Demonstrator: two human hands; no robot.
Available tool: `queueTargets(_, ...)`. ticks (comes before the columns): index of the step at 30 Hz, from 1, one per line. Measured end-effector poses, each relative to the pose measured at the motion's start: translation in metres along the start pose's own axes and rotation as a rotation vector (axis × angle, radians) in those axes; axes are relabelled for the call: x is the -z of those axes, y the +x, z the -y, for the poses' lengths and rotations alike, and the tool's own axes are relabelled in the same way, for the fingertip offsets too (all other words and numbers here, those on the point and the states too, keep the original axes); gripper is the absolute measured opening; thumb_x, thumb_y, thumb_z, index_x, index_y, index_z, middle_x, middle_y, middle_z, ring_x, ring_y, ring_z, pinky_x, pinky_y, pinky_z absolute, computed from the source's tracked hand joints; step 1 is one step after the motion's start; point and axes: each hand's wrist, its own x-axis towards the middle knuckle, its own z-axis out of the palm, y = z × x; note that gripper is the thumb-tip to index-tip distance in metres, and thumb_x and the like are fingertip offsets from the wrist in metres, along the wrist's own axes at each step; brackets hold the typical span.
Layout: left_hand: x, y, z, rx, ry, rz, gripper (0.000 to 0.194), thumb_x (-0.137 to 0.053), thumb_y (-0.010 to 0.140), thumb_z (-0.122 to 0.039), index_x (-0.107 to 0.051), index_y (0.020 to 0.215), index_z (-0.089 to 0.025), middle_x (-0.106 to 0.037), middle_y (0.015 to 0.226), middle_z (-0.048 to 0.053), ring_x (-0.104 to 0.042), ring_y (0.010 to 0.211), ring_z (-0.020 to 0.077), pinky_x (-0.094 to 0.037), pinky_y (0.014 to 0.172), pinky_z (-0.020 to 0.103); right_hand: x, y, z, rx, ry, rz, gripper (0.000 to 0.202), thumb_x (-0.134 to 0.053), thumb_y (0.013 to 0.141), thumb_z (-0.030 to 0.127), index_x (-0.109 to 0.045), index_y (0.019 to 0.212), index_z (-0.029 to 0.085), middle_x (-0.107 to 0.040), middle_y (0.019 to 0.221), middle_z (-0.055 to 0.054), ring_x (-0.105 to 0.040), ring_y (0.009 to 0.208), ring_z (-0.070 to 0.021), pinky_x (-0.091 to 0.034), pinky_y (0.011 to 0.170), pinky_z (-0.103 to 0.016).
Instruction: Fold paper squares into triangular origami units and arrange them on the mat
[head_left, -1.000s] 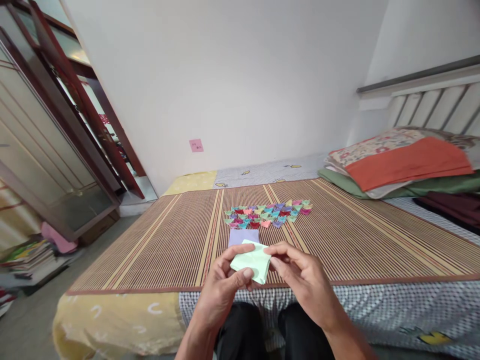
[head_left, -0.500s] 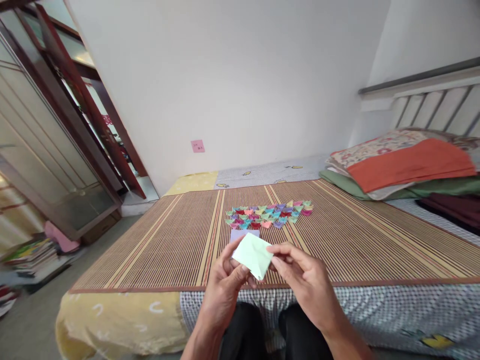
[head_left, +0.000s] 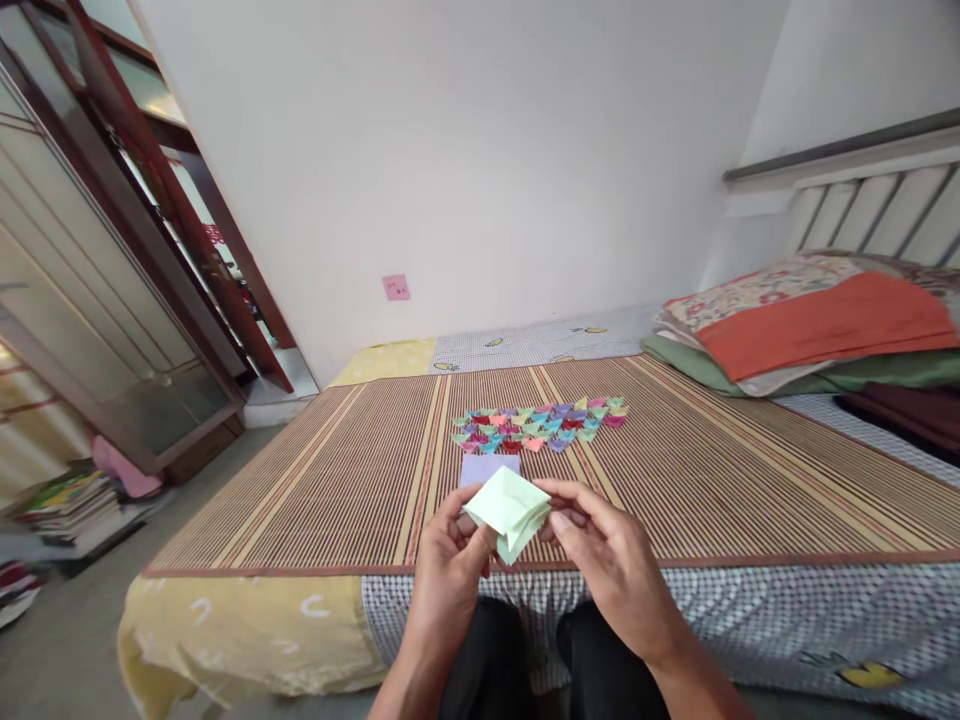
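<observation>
Paper (head_left: 504,498) in pale green, folded into a layered diamond, is held up in the air above the near edge of the striped mat (head_left: 315,490) on the bed (head_left: 247,630). The left hand (head_left: 450,555) pinches its left side, thumb on the near edge and fingers behind; the right hand (head_left: 615,560) has thumb and forefinger about the right corner, seemingly in a light pinch, with the other fingers curled beneath. The piece looks very light and thin, crisp along its creases yet easy to bend, so it should handle best by the left and right corners, where the layers look thickest; a hard tug on one loose ply would likely crumple or tear it. On the mat just beyond lies a lavender sheet (head_left: 489,466), with rows of small coloured folded pieces (head_left: 536,428) farther off. Half a second ago the paper showed one broad, nearly flat face, with the right forefinger lying over its corner; now a ridge runs down that face, the layers stand apart at the near right, and the forefinger sits along the corner's far edge.
</observation>
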Motion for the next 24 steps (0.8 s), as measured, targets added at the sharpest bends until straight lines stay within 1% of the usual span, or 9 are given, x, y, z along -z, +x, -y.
queueTargets(3, 0.0, 0.0, 0.003, -0.018, 0.005, -0.013, 0.047, -0.09, 0.073, -0.037, -0.072, 0.109, -0.014, -0.07, 0.061, -0.001, -0.056, 0.047, 0.0094, -0.039, 0.044, 0.016, -0.003, -0.001, -0.002, -0.015, 0.034, -0.043, 0.026, -0.062, 0.1, 0.042, -0.07, 0.111, 0.02, -0.074, 0.087, -0.005, -0.072, 0.074, -0.0188, -0.063, 0.071, -0.027)
queueTargets(7, -0.002, -0.001, 0.005, -0.042, 0.053, 0.013, 0.04, -0.087, 0.078, -0.035, -0.074, 0.109, -0.014, -0.068, 0.06, -0.002, -0.059, 0.048, 0.0103, -0.038, 0.044, 0.016, -0.006, 0.0, -0.004, -0.102, 0.115, 0.002, 0.026, -0.065, 0.099, 0.044, -0.067, 0.108, 0.02, -0.073, 0.083, -0.004, -0.071, 0.073, -0.0181, -0.062, 0.069, -0.026)
queueTargets(10, -0.005, -0.002, 0.003, -0.06, 0.084, 0.006, 0.036, -0.086, 0.078, -0.033, -0.075, 0.107, -0.014, -0.067, 0.061, -0.002, -0.058, 0.05, 0.0105, -0.038, 0.044, 0.016, -0.007, 0.001, -0.006, -0.147, 0.168, 0.006, 0.028, -0.066, 0.098, 0.046, -0.068, 0.104, 0.019, -0.07, 0.078, -0.002, -0.07, 0.069, -0.0174, -0.061, 0.065, -0.025)
queueTargets(13, -0.008, -0.003, 0.001, -0.056, 0.101, -0.004, 0.033, -0.086, 0.076, -0.032, -0.075, 0.101, -0.015, -0.067, 0.061, -0.002, -0.057, 0.05, 0.0111, -0.041, 0.045, 0.017, -0.009, 0.001, -0.01, -0.171, 0.238, 0.015, 0.03, -0.069, 0.096, 0.048, -0.07, 0.099, 0.019, -0.069, 0.077, -0.002, -0.069, 0.067, -0.0165, -0.06, 0.063, -0.025)
queueTargets(17, -0.01, -0.005, 0.0, -0.029, 0.104, 0.045, 0.027, -0.086, 0.075, -0.029, -0.075, 0.096, -0.015, -0.069, 0.063, 0.0, -0.057, 0.05, 0.0114, -0.042, 0.046, 0.018, -0.01, 0.001, -0.015, -0.251, 0.354, 0.064, 0.035, -0.07, 0.093, 0.051, -0.072, 0.101, 0.017, -0.074, 0.083, -0.005, -0.073, 0.07, -0.0204, -0.063, 0.065, -0.031)
queueTargets(19, -0.01, -0.006, 0.0, -0.036, 0.112, 0.045, 0.026, -0.085, 0.076, -0.029, -0.076, 0.096, -0.015, -0.069, 0.063, -0.001, -0.058, 0.051, 0.0118, -0.043, 0.046, 0.018, -0.008, 0.001, -0.017, -0.256, 0.332, 0.041, 0.036, -0.069, 0.094, 0.052, -0.072, 0.099, 0.016, -0.073, 0.081, -0.005, -0.072, 0.068, -0.0202, -0.061, 0.063, -0.03)
queueTargets(22, -0.009, -0.006, 0.001, -0.058, 0.124, 0.017, 0.026, -0.083, 0.077, -0.03, -0.075, 0.097, -0.015, -0.069, 0.064, 0.0, -0.058, 0.051, 0.0119, -0.042, 0.045, 0.018, -0.003, 0.001, -0.015, -0.221, 0.247, 0.003, 0.033, -0.066, 0.095, 0.048, -0.072, 0.096, 0.016, -0.069, 0.07, -0.002, -0.067, 0.062, -0.0168, -0.055, 0.058, -0.025)
queueTargets(24, -0.007, -0.005, 0.001, -0.061, 0.13, 0.002, 0.028, -0.084, 0.077, -0.029, -0.075, 0.099, -0.014, -0.071, 0.065, 0.0, -0.057, 0.05, 0.0114, -0.041, 0.045, 0.018, -0.002, 0.001, -0.013, -0.218, 0.219, -0.001, 0.032, -0.064, 0.095, 0.047, -0.073, 0.097, 0.016, -0.068, 0.065, -0.002, -0.065, 0.06, -0.0163, -0.052, 0.057, -0.024)
